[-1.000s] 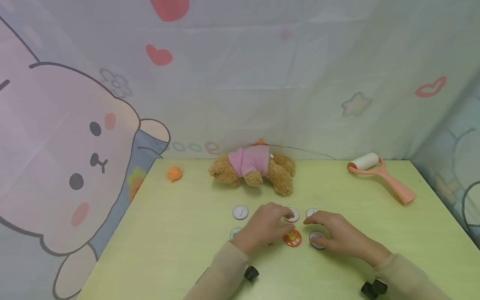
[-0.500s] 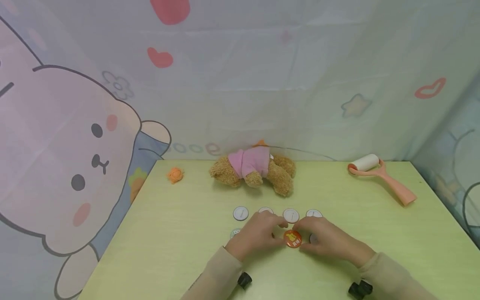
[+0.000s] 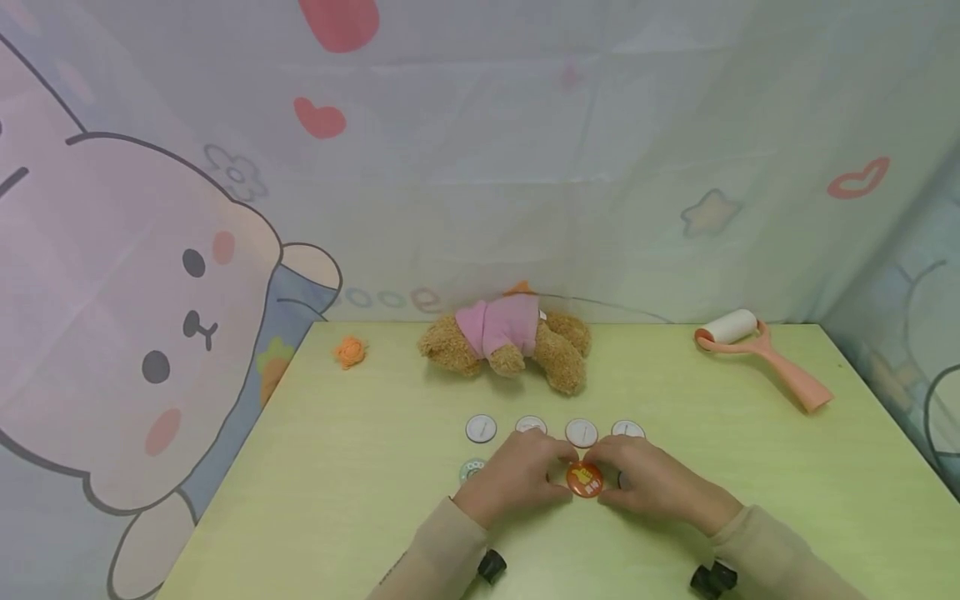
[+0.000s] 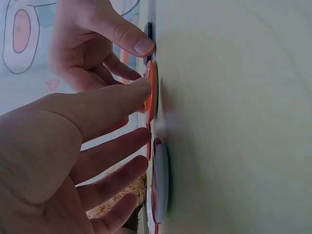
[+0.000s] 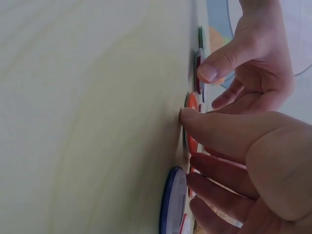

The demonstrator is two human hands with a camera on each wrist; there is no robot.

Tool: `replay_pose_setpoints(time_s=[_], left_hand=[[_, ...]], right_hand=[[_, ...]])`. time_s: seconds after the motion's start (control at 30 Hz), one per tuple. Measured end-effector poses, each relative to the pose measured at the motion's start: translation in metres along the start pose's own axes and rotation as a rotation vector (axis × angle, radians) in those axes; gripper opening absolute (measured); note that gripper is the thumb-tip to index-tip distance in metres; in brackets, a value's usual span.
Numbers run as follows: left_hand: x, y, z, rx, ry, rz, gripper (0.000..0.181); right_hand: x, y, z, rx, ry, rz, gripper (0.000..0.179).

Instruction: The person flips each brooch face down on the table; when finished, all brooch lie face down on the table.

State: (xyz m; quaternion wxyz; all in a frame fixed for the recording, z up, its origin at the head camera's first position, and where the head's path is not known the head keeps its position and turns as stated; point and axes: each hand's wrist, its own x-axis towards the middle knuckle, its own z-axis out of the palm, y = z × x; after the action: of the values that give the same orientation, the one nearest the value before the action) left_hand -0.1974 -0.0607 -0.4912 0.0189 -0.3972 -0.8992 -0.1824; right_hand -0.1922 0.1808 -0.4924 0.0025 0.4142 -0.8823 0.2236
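An orange pin badge (image 3: 585, 481) with a yellow thumbs-up picture lies face up on the table between the two hands. My left hand (image 3: 513, 477) holds its left edge between thumb and fingers, and my right hand (image 3: 660, 485) pinches its right edge the same way. In the left wrist view the left thumb overlaps the orange badge (image 4: 152, 100); in the right wrist view the right thumb tip sits at its rim. A blue-rimmed badge (image 5: 173, 201) lies beside the right fingers. Past the left hand shows a teal badge (image 3: 472, 470), partly covered.
Behind the hands runs a row of white-backed badges, among them one at the left end (image 3: 481, 428) and another near the middle (image 3: 581, 432). Farther back lie a teddy bear (image 3: 502, 337) in a pink top, an orange crocheted ball (image 3: 350, 352) and a lint roller (image 3: 772, 354).
The right hand has moved left from the dark-rimmed badge to the orange one. The left hand has drawn back slightly, and both hands now close in on the orange badge's edges.
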Motion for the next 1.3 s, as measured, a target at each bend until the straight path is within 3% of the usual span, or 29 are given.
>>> replay_pose_setpoints(time_s=[0.47,1.3], left_hand=[[0.0038,0.0022,0.0018,0.043,-0.009,0.007,0.043],[0.0070,0.0048,0.0055,0.079,0.050,0.016,0.032]], right_hand=[[0.0017,-0.0006,0.0018,-0.028,0.014,0.011,0.034],[0.0001,-0.0002,0.0041,-0.107,0.041,-0.045,0.035]])
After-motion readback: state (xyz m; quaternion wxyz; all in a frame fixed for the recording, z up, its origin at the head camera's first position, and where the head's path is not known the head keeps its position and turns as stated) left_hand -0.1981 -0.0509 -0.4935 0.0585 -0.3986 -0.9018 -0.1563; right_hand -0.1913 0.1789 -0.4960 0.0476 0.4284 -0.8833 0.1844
